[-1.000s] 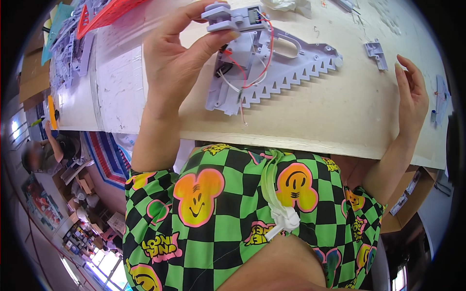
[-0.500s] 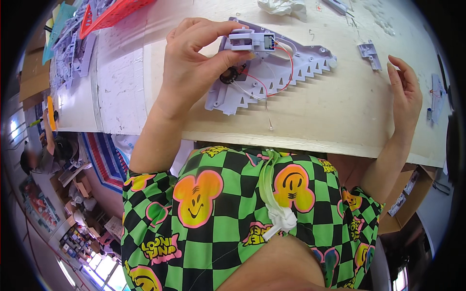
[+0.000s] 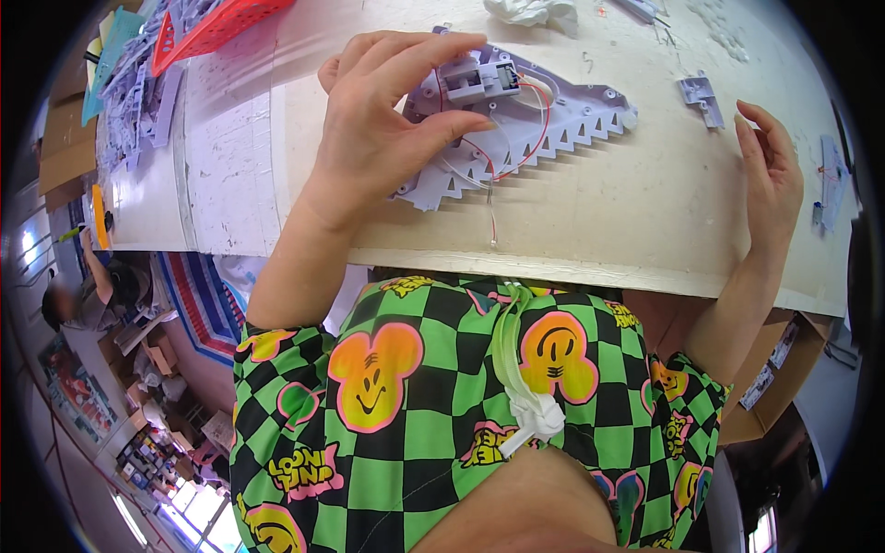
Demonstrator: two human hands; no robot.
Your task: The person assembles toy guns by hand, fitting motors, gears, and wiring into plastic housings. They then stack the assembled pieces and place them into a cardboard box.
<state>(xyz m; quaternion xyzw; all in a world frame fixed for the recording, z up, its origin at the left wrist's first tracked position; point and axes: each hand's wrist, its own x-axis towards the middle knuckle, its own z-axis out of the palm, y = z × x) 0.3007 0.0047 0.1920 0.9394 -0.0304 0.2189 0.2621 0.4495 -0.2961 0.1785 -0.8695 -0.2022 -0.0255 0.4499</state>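
Observation:
My left hand (image 3: 373, 120) hovers over the wide end of a grey-lilac plastic shell (image 3: 595, 103) with a toothed edge. Its thumb and forefinger are spread, one on either side of a small lilac box-shaped module (image 3: 486, 83). The module rests in or on the shell; whether the fingers still touch it I cannot tell. A red wire (image 3: 546, 124) and thin white wires loop from the module across the shell, and one loose end hangs past the toothed edge. My right hand (image 3: 772, 175) is at the right of the table, empty, fingers apart, near a small lilac bracket (image 3: 702, 100).
A red plastic basket (image 3: 217, 35) stands at the far left beside a pile of lilac parts (image 3: 138, 101). Crumpled white material (image 3: 535, 13) lies at the back. Another wired part (image 3: 830, 184) sits far right. A person (image 3: 88, 286) is at left.
My left thumb and forefinger have parted from their pinch on the module, which now sits lower and tilted at the shell. The wires shifted slightly. My right hand has hardly moved.

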